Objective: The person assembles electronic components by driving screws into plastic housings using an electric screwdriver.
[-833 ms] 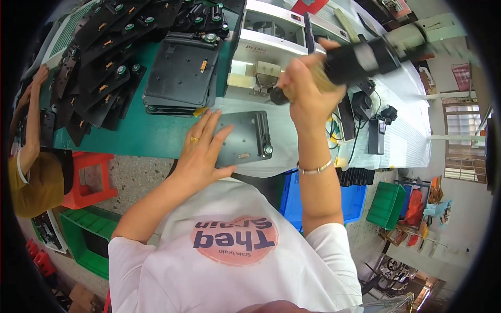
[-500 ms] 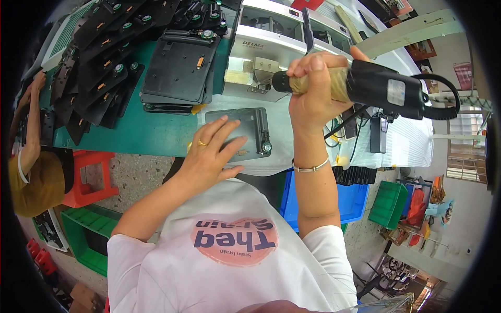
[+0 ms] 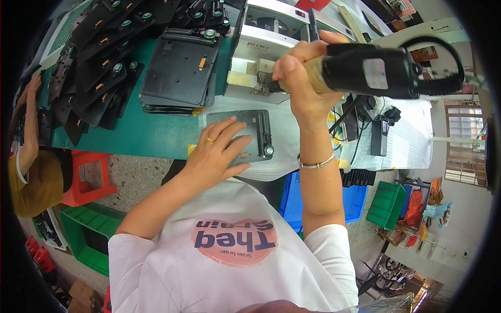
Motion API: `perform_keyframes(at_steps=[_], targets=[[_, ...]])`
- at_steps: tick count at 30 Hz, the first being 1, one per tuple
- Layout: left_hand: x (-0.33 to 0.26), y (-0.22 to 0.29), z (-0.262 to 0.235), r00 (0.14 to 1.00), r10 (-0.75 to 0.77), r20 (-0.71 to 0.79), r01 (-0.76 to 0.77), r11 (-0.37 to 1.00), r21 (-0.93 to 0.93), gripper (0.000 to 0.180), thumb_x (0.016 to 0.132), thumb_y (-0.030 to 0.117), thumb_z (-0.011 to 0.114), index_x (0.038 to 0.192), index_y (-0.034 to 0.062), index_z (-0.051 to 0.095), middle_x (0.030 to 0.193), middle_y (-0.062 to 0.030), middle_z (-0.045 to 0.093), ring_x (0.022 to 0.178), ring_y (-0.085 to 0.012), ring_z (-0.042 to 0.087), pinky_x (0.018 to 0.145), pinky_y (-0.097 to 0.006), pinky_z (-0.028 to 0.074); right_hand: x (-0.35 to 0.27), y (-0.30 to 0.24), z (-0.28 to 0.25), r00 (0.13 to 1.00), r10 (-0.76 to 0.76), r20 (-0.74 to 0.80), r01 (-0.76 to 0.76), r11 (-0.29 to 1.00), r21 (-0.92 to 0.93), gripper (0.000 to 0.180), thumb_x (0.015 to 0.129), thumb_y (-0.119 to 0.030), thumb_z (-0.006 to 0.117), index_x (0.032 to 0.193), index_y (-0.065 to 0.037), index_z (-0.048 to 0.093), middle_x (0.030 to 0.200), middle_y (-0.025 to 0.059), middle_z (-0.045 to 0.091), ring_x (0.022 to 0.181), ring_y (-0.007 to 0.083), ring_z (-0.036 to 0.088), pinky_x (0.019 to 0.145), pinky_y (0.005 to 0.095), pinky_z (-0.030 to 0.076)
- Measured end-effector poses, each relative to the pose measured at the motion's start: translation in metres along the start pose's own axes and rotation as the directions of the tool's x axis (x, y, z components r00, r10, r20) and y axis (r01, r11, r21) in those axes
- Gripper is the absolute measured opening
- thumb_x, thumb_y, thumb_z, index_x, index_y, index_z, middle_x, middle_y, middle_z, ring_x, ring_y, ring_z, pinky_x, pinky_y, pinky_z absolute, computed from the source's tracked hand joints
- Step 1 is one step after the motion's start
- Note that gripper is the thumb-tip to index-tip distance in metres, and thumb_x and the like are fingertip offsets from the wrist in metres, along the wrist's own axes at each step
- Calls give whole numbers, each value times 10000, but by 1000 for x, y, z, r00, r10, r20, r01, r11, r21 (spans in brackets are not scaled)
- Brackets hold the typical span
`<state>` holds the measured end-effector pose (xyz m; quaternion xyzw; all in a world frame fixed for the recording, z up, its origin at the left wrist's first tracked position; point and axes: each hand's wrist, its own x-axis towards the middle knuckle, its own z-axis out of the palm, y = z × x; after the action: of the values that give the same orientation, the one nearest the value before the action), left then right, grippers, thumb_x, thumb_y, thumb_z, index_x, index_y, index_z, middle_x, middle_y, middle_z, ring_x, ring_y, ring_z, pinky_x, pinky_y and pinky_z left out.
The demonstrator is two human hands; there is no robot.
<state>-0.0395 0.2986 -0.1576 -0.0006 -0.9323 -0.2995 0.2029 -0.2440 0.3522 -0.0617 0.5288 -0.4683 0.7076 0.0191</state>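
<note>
Panel (image 3: 254,131) flat on a white sheet (image 3: 284,143), left hand (image 3: 213,151) open across it, right hand (image 3: 309,91) gripping a driver (image 3: 347,68), stacked panels (image 3: 180,73) near.

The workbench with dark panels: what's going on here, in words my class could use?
The person's left hand rests on a dark panel on the bench. The right hand grips a black handheld tool, its front end by a white machine; whether they touch is unclear. Beyond the left hand is a stack of panels, with a heap of more to its left. Another person's arm shows at the left edge.
</note>
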Motion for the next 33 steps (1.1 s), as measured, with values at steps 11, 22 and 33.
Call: perform_keyframes(at_steps=[11,22,33], targets=[[-6,-2,2,999,-15,-53,15,1000,10,558,700,261,805,1188,98,589,1356,-112,492,1316,-323,407,1035,-470,355,11,3,14,946,256,-199,-238,965,108,388,805,36,702,1101,-8,454,782,54,639,565,118,614,480,249,506],[3,7,9,977,167,-132,-165,986,27,455,666,204,787,1099,176,650,1187,-68,545,1236,-266,461,1028,-450,357,-62,-51,-17,956,268,-119,-247,956,160,506,876,4,605,1325,-32,375,696,80,513,557,172,485,463,333,460],[8,11,24,987,134,-91,-122,985,121,452,627,283,813,1064,267,698,1229,-39,505,1220,-257,449,1037,-474,336,-81,-47,-18,936,298,-185,-284,954,100,503,867,11,615,1308,-54,382,698,53,522,557,150,489,459,324,466]])
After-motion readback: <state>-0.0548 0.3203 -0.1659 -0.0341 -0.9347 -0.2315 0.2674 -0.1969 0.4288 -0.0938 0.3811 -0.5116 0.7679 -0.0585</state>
